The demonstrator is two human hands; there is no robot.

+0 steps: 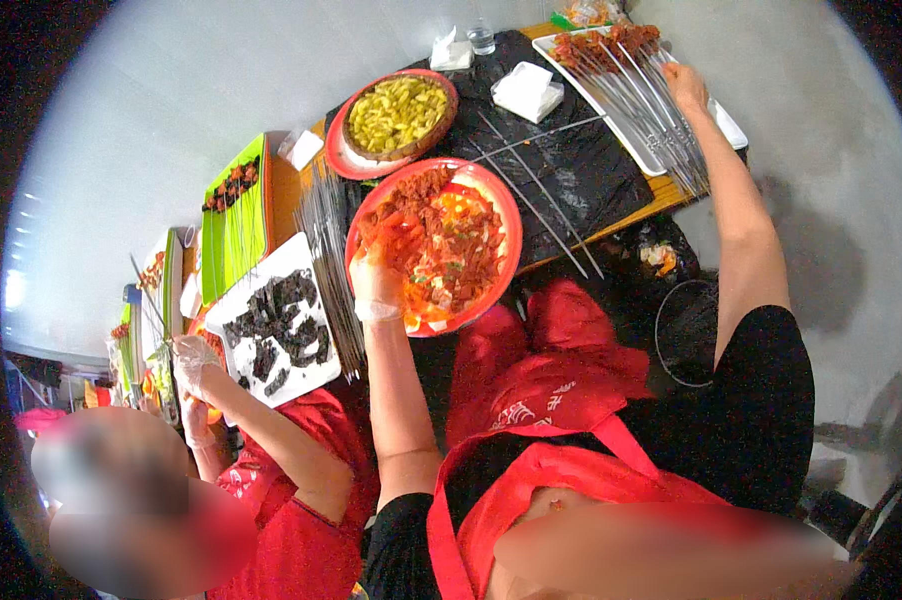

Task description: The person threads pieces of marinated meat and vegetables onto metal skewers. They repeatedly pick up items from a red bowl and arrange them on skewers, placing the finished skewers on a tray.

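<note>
My left hand, in a clear plastic glove, is in a red-rimmed bowl of red-marinated meat pieces, at the meat's left edge; whether its fingers grip any is unclear. Out at the far right, my right hand is at the side of a white tray, beside a bundle of metal skewers loaded with red meat. Its fingers are curled near the skewers, but their hold cannot be made out. Several bare skewers lie crossed on the black plastic sheet between bowl and tray.
A bowl of yellow-green pieces stands behind the meat bowl. To the left are bare skewers, a white tray of dark pieces and a green tray with loaded skewers. A co-worker's gloved hands work nearby. Tissues sit behind.
</note>
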